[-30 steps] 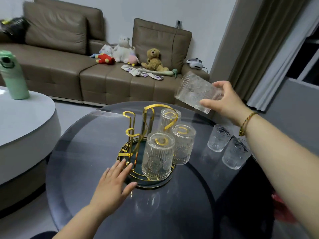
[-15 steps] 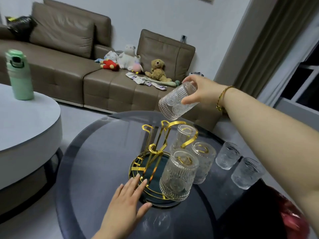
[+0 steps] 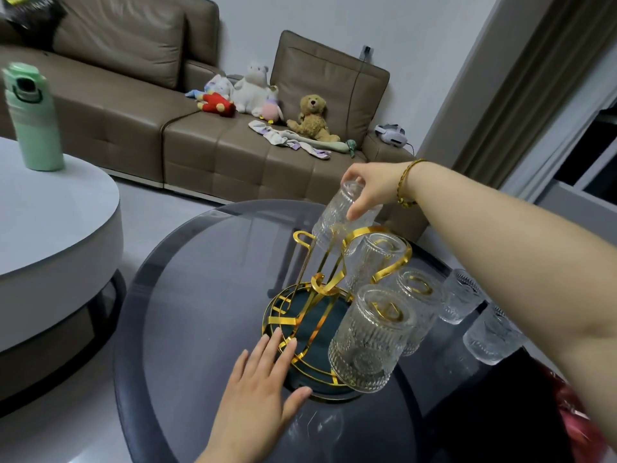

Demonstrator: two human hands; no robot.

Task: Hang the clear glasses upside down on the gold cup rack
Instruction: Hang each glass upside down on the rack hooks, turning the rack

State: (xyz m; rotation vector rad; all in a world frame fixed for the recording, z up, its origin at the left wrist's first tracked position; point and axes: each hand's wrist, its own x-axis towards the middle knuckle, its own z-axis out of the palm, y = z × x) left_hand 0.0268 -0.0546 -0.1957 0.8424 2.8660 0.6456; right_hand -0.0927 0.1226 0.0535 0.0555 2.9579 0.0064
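Item: clear glass [image 3: 340,213], inverted, upper centre of frame — held in right hand [image 3: 374,185] grip, mouth at a rear prong of gold cup rack [image 3: 320,295].
Handling: lower straight over prong; left hand [image 3: 263,379], flat and holding nothing, steadies rack base on tabletop [image 3: 200,295] — three glasses [image 3: 367,342] hung, two [image 3: 490,335] waiting.

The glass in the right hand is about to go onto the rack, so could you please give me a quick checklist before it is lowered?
1. Right hand grips the held glass firmly: ok.
2. Held glass is mouth down: ok, tilted.
3. Mouth sits over a free gold prong: cannot tell; the rim overlaps the rack top.
4. Left hand steadies the rack base: ok, fingertips on its rim.
5. Three hung glasses stay out of the path: ok.
6. Two upright glasses remain on the table: ok.
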